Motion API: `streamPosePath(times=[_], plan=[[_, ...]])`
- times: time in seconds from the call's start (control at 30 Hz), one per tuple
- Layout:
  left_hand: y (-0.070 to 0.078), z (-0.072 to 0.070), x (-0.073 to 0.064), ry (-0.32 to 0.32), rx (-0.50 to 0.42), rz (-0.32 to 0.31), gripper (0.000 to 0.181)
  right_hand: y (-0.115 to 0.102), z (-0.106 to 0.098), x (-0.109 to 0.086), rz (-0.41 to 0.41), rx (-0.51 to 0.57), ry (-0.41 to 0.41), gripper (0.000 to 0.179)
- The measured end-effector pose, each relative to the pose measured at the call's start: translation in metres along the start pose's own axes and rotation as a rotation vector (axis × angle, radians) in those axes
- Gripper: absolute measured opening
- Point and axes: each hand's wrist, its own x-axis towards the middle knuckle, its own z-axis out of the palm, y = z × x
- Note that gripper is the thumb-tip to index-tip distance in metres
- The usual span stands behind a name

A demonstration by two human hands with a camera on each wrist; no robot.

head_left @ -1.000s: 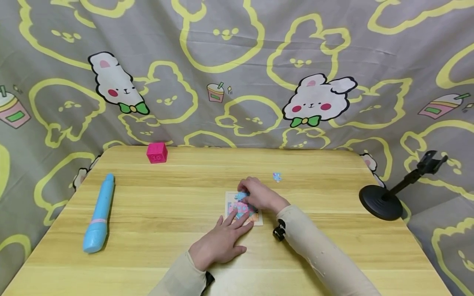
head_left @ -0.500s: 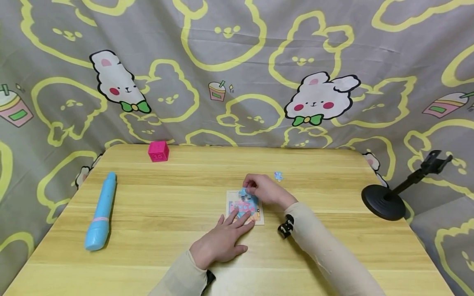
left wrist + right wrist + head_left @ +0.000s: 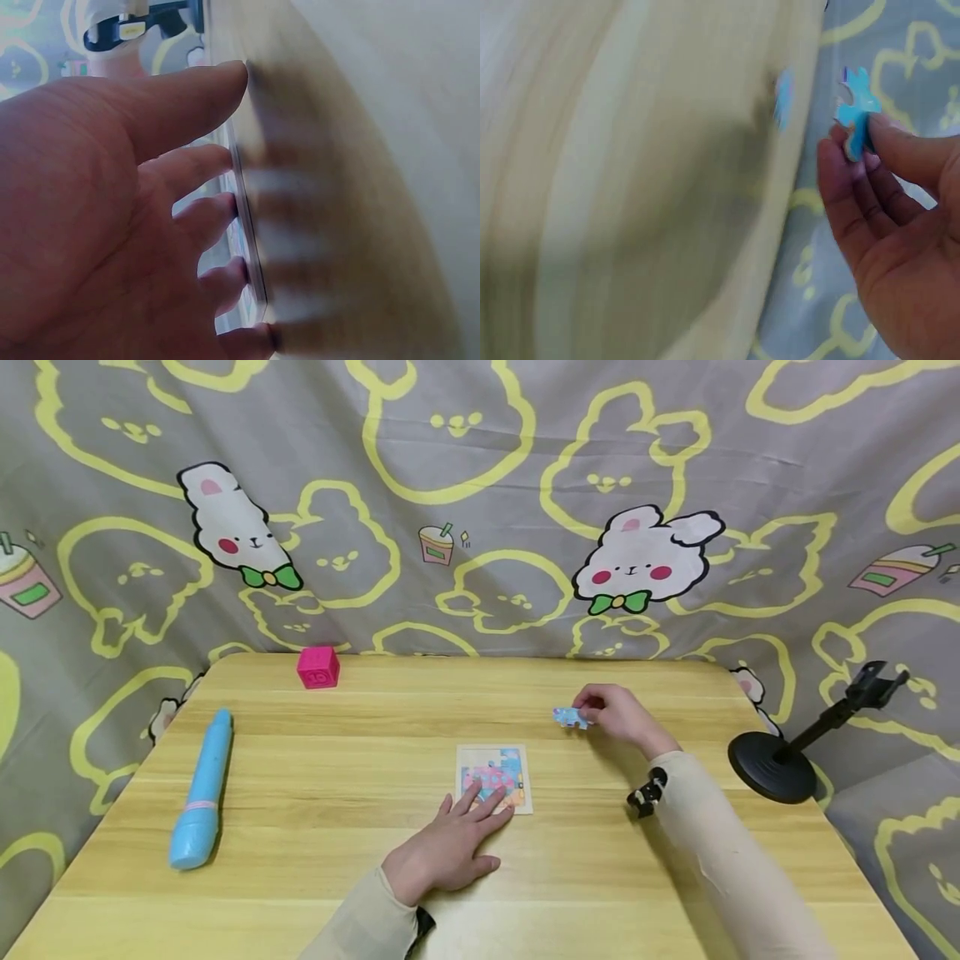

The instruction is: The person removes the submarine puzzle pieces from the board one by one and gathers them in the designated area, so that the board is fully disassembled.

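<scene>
A small jigsaw puzzle (image 3: pixel 510 768) with a pink and blue picture sits in a pale frame (image 3: pixel 477 756), its upper left part bare. My left hand (image 3: pixel 448 853) rests on its lower part with fingers spread; in the left wrist view the fingertips touch the frame's edge (image 3: pixel 250 240). Off to the right, my right hand (image 3: pixel 619 717) pinches a light blue puzzle piece (image 3: pixel 859 109) between thumb and fingers, held above the table. Another blue puzzle piece (image 3: pixel 783 99) lies on the table beneath; the two overlap in the head view.
A pink cube (image 3: pixel 318 668) stands at the table's back left. The blue toy microphone (image 3: pixel 201 802) lies along the left side. At the right edge is a black stand (image 3: pixel 772 768) with a round base. A patterned curtain (image 3: pixel 495 510) hangs behind the wooden table (image 3: pixel 337 827).
My right hand has lifted the light blue puzzle piece off the puzzle's upper part and carried it right, over to the loose piece. The left hand has stayed in place.
</scene>
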Motion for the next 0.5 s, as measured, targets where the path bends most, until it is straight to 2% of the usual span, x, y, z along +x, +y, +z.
streamPosePath(times=[0.23,0.5], plan=[[0.0,0.001,0.0,0.001,-0.007,0.007,0.064,0.029,-0.009,-0.003,0.058,-0.042,-0.011,0.013],[-0.001,0.001,0.0,-0.002,0.004,0.007,0.066,0.044,-0.013,0.003,0.075,-0.07,-0.003,0.015]])
